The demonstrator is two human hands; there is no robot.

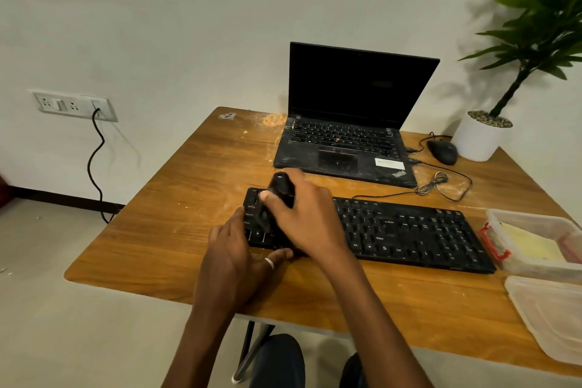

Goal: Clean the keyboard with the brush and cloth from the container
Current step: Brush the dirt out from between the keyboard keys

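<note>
A black keyboard (406, 231) lies across the wooden table (176, 198). My right hand (302, 217) grips a black brush (282, 187) over the keyboard's left end, with the bristles down among the keys. Holding that left end steady, my left hand (234, 257) has its thumb along the front edge and its fingers at the side. At the table's right edge stands a clear plastic container (535, 242) with a yellow cloth (529, 244) inside.
A dusty open laptop (346, 148) sits behind the keyboard. To its right are a black mouse (442, 151), its coiled cable (434, 184) and a white plant pot (480, 135). The container's lid (554, 315) lies at the front right. A wall socket (74, 104) is at the left.
</note>
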